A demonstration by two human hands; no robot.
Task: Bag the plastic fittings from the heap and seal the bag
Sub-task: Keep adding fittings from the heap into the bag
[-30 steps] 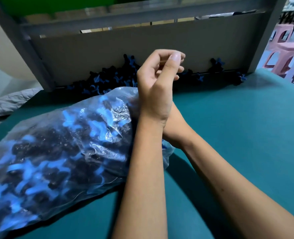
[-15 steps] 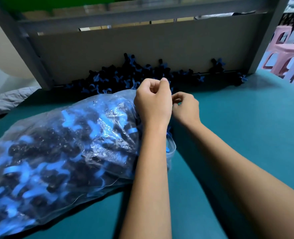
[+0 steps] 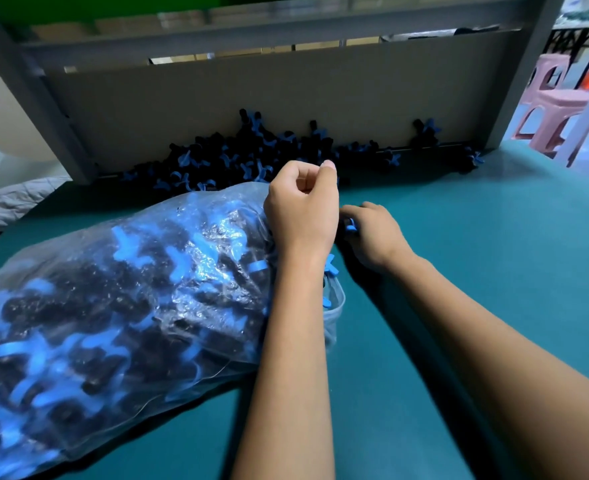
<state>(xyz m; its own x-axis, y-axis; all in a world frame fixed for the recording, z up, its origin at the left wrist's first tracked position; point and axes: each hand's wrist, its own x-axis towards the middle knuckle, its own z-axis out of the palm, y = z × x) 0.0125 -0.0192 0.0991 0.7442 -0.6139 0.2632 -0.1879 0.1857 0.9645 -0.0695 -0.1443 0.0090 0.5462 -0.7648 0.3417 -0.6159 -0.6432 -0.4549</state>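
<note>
While the bag point(image 3: 120, 306) lay on its side across the near left part of the worktop point(image 3: 476, 271), bulging with black and blue fittings, I judged the filling mostly done. My left hand point(image 3: 301, 216) was curled into a fist at the bag's mouth, apparently pinching the plastic there, though the grip itself was hidden behind my knuckles. My right hand point(image 3: 372, 233) rested just beside it on the worktop, fingers closed around one blue-and-black fitting point(image 3: 350, 226). The mouth point(image 3: 334, 299) below my left wrist gaped, with a few blue pieces showing at the lip, so sealing was not yet done. A smaller heap point(image 3: 251, 154) of fittings remained along the far edge, against the grey back panel point(image 3: 251, 98). I could not tell whether all of it had to go in.
</note>
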